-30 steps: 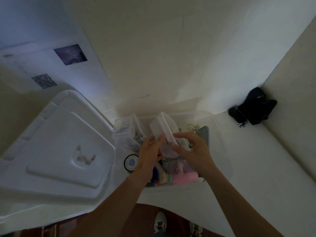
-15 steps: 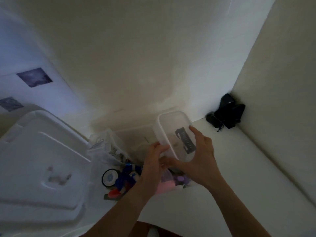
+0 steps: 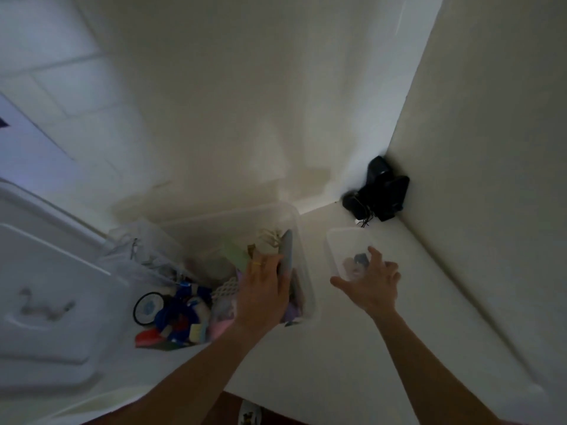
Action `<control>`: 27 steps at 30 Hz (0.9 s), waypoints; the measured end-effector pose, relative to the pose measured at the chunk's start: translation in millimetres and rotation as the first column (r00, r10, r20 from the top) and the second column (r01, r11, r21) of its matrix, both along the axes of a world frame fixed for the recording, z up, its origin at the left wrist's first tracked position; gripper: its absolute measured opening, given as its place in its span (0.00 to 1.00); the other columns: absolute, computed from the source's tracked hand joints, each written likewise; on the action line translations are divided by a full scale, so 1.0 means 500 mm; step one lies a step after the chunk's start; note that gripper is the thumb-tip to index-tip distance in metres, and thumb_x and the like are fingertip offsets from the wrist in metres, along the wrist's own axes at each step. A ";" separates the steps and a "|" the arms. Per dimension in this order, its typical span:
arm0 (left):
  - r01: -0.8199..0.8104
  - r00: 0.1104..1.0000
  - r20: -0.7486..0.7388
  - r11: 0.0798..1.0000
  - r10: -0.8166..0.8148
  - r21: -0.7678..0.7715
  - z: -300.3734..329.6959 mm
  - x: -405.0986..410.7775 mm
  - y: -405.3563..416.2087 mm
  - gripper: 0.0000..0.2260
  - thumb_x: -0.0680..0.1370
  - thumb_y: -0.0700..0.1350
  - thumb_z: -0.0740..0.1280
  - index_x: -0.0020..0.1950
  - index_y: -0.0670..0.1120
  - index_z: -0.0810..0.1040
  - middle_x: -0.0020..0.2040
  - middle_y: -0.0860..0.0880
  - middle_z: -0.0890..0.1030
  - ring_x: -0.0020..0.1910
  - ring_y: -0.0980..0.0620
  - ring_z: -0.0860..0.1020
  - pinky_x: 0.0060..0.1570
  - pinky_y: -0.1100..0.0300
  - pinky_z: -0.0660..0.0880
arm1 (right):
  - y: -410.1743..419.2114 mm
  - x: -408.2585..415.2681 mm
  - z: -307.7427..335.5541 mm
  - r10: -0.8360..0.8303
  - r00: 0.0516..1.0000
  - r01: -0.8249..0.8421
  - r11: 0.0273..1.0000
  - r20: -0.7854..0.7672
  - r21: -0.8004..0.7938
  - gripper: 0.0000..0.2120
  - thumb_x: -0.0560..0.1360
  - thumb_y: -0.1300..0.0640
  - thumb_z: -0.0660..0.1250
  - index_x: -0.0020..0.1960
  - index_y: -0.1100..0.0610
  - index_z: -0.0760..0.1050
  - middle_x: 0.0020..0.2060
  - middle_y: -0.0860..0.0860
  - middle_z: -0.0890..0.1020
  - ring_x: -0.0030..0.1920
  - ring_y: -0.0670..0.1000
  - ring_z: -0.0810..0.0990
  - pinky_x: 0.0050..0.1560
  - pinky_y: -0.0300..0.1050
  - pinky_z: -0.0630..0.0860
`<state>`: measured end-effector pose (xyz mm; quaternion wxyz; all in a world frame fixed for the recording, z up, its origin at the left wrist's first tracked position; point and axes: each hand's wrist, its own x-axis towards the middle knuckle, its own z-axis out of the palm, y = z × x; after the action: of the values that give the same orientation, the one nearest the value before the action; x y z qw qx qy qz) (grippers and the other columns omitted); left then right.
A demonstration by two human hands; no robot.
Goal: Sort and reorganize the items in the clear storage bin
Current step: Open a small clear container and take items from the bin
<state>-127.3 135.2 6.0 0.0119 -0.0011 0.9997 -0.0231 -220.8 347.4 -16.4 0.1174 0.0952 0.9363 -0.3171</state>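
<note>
We see the clear storage bin (image 3: 302,240) at centre frame; inside, along its right wall, a flat grey item (image 3: 286,253) runs lengthwise up-frame, grasped by the left hand (image 3: 264,289). Just right of the bin, the right hand (image 3: 372,282) hovers spread and released over a small clear container (image 3: 337,250)
</note>
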 end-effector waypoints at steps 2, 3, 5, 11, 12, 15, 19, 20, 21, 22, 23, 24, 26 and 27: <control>0.068 0.994 0.091 0.994 -0.060 -0.084 -0.022 0.010 -0.007 0.22 0.64 0.53 0.79 0.53 0.44 0.82 0.61 0.38 0.78 0.54 0.33 0.78 0.49 0.38 0.76 | -0.022 0.005 -0.047 0.029 0.999 -0.030 0.999 0.016 0.028 0.54 0.55 0.38 0.79 0.73 0.47 0.56 0.65 0.58 0.63 0.65 0.62 0.64 0.61 0.59 0.71; 0.086 0.993 0.090 0.990 -0.077 -0.111 -0.032 0.016 -0.010 0.18 0.65 0.52 0.78 0.50 0.45 0.83 0.60 0.39 0.79 0.53 0.34 0.79 0.49 0.38 0.77 | -0.033 0.007 -0.067 0.036 0.999 -0.036 0.998 0.018 0.048 0.54 0.54 0.38 0.78 0.73 0.48 0.56 0.64 0.59 0.64 0.64 0.63 0.64 0.61 0.59 0.71; 0.114 0.991 0.086 0.988 -0.105 -0.108 -0.045 0.023 -0.015 0.11 0.71 0.52 0.72 0.47 0.46 0.83 0.60 0.40 0.79 0.55 0.35 0.76 0.50 0.39 0.77 | -0.050 0.013 -0.098 0.043 0.999 -0.046 0.995 0.028 0.092 0.54 0.53 0.37 0.77 0.72 0.48 0.56 0.64 0.60 0.64 0.63 0.63 0.65 0.60 0.59 0.72; -0.042 0.999 0.014 0.993 0.041 0.111 -0.042 0.024 -0.014 0.15 0.75 0.55 0.64 0.53 0.47 0.81 0.60 0.46 0.79 0.59 0.46 0.77 0.53 0.54 0.78 | -0.056 0.030 -0.150 0.046 0.995 -0.058 0.989 0.083 0.138 0.56 0.54 0.33 0.77 0.73 0.45 0.51 0.67 0.62 0.61 0.66 0.67 0.63 0.64 0.66 0.68; -0.074 0.995 0.075 0.991 0.065 0.112 -0.046 0.026 -0.018 0.20 0.78 0.58 0.56 0.60 0.48 0.78 0.67 0.47 0.74 0.65 0.46 0.73 0.61 0.53 0.72 | -0.054 0.031 -0.145 0.029 0.997 -0.040 0.987 0.072 0.155 0.55 0.56 0.32 0.76 0.74 0.46 0.51 0.69 0.63 0.60 0.69 0.66 0.61 0.67 0.66 0.64; -0.228 0.974 0.069 0.941 0.217 0.252 -0.043 0.040 -0.040 0.20 0.81 0.57 0.56 0.70 0.51 0.69 0.68 0.48 0.72 0.66 0.46 0.71 0.64 0.52 0.68 | -0.064 0.033 -0.061 -0.038 0.986 0.043 0.999 -0.160 0.025 0.37 0.69 0.43 0.73 0.73 0.52 0.63 0.69 0.61 0.65 0.69 0.63 0.64 0.63 0.56 0.68; -0.196 0.980 0.069 0.959 0.186 0.206 -0.039 0.031 -0.075 0.22 0.82 0.55 0.56 0.76 0.55 0.60 0.64 0.44 0.74 0.59 0.43 0.75 0.58 0.49 0.74 | -0.141 0.073 0.111 -0.003 0.833 -0.138 0.967 -0.554 -0.213 0.06 0.76 0.59 0.67 0.52 0.53 0.78 0.46 0.48 0.78 0.42 0.49 0.80 0.43 0.43 0.76; -0.190 0.978 0.124 0.962 0.168 0.198 -0.041 0.022 -0.082 0.23 0.83 0.56 0.54 0.78 0.56 0.57 0.64 0.43 0.74 0.58 0.42 0.75 0.56 0.49 0.74 | -0.173 0.083 0.130 0.086 0.839 -0.222 0.956 -0.537 -0.194 0.05 0.77 0.60 0.65 0.49 0.53 0.78 0.42 0.47 0.79 0.38 0.48 0.79 0.40 0.43 0.76; -0.185 0.971 0.185 0.966 0.151 0.182 -0.044 0.013 -0.085 0.24 0.83 0.56 0.54 0.78 0.57 0.55 0.63 0.42 0.73 0.57 0.42 0.76 0.56 0.48 0.74 | -0.204 0.090 0.133 0.223 0.853 -0.310 0.943 -0.471 -0.116 0.05 0.78 0.60 0.64 0.49 0.52 0.78 0.41 0.48 0.80 0.38 0.50 0.80 0.40 0.44 0.76; -0.180 0.963 0.231 0.968 0.137 0.174 -0.048 0.006 -0.090 0.24 0.82 0.57 0.55 0.78 0.58 0.56 0.62 0.41 0.74 0.56 0.41 0.76 0.55 0.48 0.73 | -0.238 0.095 0.122 0.365 0.854 -0.396 0.918 -0.371 -0.006 0.07 0.78 0.59 0.62 0.52 0.53 0.77 0.43 0.51 0.80 0.40 0.53 0.80 0.42 0.46 0.76; -0.182 0.956 0.261 0.967 0.132 0.176 -0.050 0.002 -0.090 0.24 0.81 0.57 0.57 0.77 0.57 0.58 0.61 0.41 0.75 0.56 0.40 0.76 0.55 0.49 0.73 | -0.266 0.095 0.100 0.464 0.847 -0.455 0.885 -0.260 0.096 0.09 0.78 0.58 0.61 0.56 0.53 0.76 0.47 0.54 0.78 0.44 0.56 0.80 0.44 0.48 0.76; -0.182 0.954 0.270 0.966 0.129 0.183 -0.054 -0.003 -0.086 0.26 0.79 0.58 0.61 0.75 0.56 0.60 0.60 0.41 0.76 0.56 0.40 0.76 0.54 0.49 0.73 | -0.283 0.092 0.073 0.503 0.850 -0.479 0.862 -0.155 0.167 0.10 0.79 0.57 0.60 0.59 0.54 0.73 0.51 0.56 0.76 0.46 0.58 0.80 0.46 0.49 0.76; -0.197 0.953 0.266 0.964 0.145 0.179 -0.061 -0.011 -0.086 0.27 0.76 0.59 0.65 0.72 0.52 0.63 0.58 0.43 0.78 0.56 0.41 0.77 0.53 0.49 0.75 | -0.304 0.078 0.032 0.468 0.883 -0.456 0.870 -0.022 0.187 0.12 0.79 0.54 0.59 0.61 0.55 0.69 0.54 0.58 0.73 0.48 0.61 0.79 0.48 0.50 0.76; -0.224 0.952 0.251 0.958 0.175 0.180 -0.062 -0.012 -0.089 0.25 0.76 0.58 0.66 0.69 0.51 0.65 0.57 0.43 0.79 0.55 0.43 0.78 0.51 0.50 0.75 | -0.309 0.071 0.016 0.456 0.890 -0.453 0.874 0.022 0.176 0.13 0.79 0.54 0.60 0.62 0.56 0.69 0.54 0.59 0.73 0.48 0.61 0.79 0.48 0.50 0.76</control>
<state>-133.3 90.5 -24.8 0.1309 -0.0985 0.9831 0.0820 -185.3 192.8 -8.4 0.1701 -0.1205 0.9579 -0.1975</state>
